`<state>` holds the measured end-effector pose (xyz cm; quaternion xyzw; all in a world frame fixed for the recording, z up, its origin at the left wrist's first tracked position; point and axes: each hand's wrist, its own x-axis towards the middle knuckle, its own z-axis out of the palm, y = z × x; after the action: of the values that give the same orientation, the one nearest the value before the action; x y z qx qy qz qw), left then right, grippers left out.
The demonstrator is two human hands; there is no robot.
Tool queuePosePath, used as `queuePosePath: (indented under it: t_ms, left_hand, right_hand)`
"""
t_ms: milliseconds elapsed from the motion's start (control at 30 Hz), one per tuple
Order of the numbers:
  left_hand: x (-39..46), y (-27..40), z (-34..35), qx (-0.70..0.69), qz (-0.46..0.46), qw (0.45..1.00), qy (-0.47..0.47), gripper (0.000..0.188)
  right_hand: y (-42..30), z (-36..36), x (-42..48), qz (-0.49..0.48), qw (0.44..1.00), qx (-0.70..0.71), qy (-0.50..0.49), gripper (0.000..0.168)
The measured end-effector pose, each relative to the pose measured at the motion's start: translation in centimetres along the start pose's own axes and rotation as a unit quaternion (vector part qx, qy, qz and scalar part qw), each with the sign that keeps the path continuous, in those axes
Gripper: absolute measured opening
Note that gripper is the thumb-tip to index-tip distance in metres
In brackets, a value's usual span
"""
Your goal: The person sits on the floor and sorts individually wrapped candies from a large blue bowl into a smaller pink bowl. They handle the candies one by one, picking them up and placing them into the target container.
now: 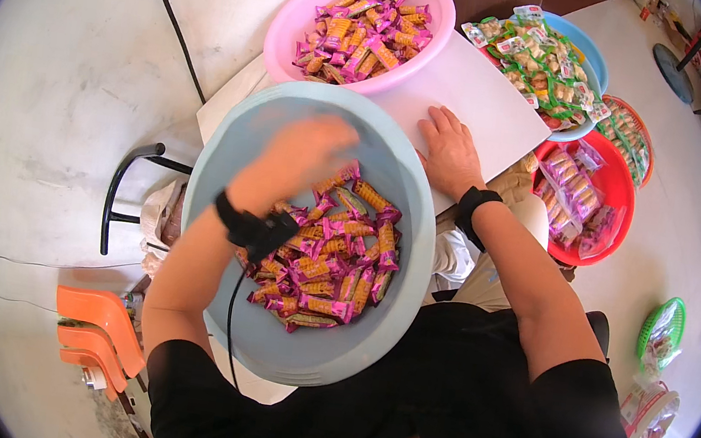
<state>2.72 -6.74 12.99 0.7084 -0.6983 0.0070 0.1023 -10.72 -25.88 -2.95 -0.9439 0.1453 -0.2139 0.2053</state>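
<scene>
A large grey-blue plastic basin (pixel 307 361) stands before me, with many snack packets in pink-and-yellow wrappers (pixel 325 262) heaped inside it. My left hand (pixel 302 154) is over the far part of this basin, just above the packets. It is blurred by motion, so whether anything is in its fingers cannot be told. My right hand (pixel 451 149) rests palm down on the white tabletop (pixel 432 91), to the right of the basin's rim, and holds nothing visible. Each wrist wears a black band, and a cable runs from the left one.
Behind the basin, a pink basin (pixel 444 17) holds similar packets. At the right are a light blue basin (pixel 597 52) of green-and-clear packs, a red basin (pixel 619 226) of purple packs and a green basket (pixel 645 327). Orange chairs (pixel 102 320) stand at the left.
</scene>
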Motion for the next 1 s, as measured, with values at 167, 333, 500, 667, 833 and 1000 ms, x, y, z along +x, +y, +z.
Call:
queuePosePath:
  t_ms: [167,333,500,667,833,1000]
  left_hand:
    - [-0.6,3.2,6.1,-0.056,-0.054,0.97,-0.229,0.023]
    - [-0.6,2.8,8.1,0.028,-0.012,0.978,-0.205,0.02]
    - [-0.2,3.3,5.4,0.014,0.006,0.985,-0.173,0.015]
    - [2.3,3.8,-4.0,-0.028,-0.025,0.997,-0.067,0.018]
    - [4.4,-2.4,-8.0,0.111,-0.09,0.963,0.23,0.018]
    - [1.8,-1.7,-4.1,0.046,-0.142,0.989,-0.02,0.015]
  right_hand:
    - [0.0,-0.3,0.1,0.003,1.0,-0.003,0.002,0.044]
    - [-0.2,-0.3,0.2,0.004,1.0,-0.006,0.002,0.043]
    - [-0.2,0.0,0.2,0.003,1.0,-0.004,0.002,0.044]
    - [0.0,0.0,-0.1,0.001,1.0,-0.016,0.012,0.046]
    - [-0.2,0.4,-0.3,0.0,1.0,-0.011,0.025,0.046]
    - [0.3,0.4,-0.1,-0.012,0.999,-0.023,0.029,0.043]
